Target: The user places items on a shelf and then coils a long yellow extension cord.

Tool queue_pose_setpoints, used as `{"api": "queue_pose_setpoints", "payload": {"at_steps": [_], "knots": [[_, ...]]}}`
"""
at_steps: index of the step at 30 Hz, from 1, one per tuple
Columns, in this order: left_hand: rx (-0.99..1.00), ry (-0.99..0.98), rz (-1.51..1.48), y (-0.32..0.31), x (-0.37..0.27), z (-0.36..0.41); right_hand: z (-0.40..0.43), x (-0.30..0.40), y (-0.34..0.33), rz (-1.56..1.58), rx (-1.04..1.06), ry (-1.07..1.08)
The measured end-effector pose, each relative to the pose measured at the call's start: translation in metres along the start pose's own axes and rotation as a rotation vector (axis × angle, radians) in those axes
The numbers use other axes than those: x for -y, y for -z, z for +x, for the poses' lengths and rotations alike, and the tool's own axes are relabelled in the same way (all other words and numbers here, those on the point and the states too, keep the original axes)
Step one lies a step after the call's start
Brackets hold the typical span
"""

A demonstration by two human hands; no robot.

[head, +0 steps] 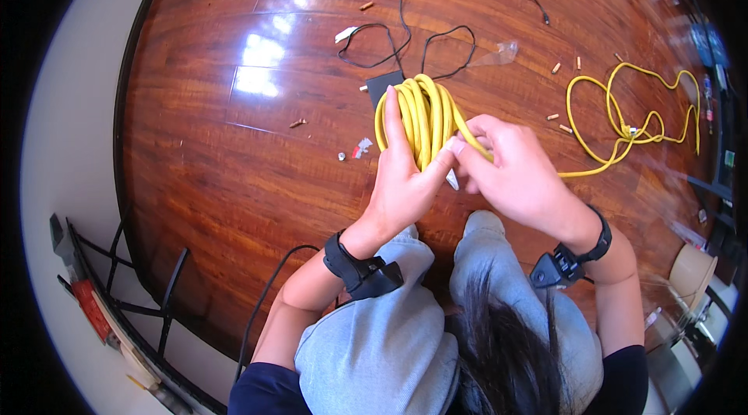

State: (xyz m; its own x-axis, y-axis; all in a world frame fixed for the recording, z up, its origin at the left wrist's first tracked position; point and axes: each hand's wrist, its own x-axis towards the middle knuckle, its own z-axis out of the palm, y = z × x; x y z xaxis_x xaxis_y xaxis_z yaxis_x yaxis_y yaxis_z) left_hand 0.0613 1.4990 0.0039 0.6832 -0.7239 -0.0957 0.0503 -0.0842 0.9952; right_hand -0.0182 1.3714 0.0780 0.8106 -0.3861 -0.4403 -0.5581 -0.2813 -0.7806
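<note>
A thick coil of yellow cable (429, 117) is wound around my left hand (403, 169), whose fingers stick up along its left side. My right hand (502, 161) pinches the cable's running length beside the coil, close to my left thumb. From there the yellow cable trails right to loose loops (584, 174) on the wooden floor. A small white tip (452, 179) shows below the coil. Just behind the coil lies a black power adapter (383, 85), partly covered by it, with thin black cords (403, 17) looped on the floor.
Small brown stubs (556, 68) and torn plastic scraps (362, 148) are scattered on the floor. A black metal rack (166, 298) stands by the wall at lower left. At right are a tan bucket (692, 275) and a blue plastic item (708, 44).
</note>
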Motion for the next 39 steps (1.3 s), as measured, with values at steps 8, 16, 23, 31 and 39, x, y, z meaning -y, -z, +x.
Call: {"api": "queue_pose_setpoints", "payload": {"at_steps": [8,16,23,31,39], "knots": [[0.035,0.121,-0.609,-0.002,-0.012,0.009,-0.015,0.017,-0.021,0.126,-0.133,0.122],[-0.009,0.421,-0.651,-0.02,-0.027,0.016,-0.035,0.013,-0.031,-0.379,-0.106,-0.003],[0.086,0.156,-0.399,-0.021,-0.013,0.024,-0.04,-0.029,-0.049,0.488,-0.046,-0.042],[0.153,0.049,-0.524,0.0,-0.038,0.039,-0.023,-0.116,0.037,-0.606,0.059,0.329],[0.071,-0.094,-0.712,0.056,-0.083,0.03,-0.009,-0.287,0.132,-0.748,-0.271,0.107]]}}
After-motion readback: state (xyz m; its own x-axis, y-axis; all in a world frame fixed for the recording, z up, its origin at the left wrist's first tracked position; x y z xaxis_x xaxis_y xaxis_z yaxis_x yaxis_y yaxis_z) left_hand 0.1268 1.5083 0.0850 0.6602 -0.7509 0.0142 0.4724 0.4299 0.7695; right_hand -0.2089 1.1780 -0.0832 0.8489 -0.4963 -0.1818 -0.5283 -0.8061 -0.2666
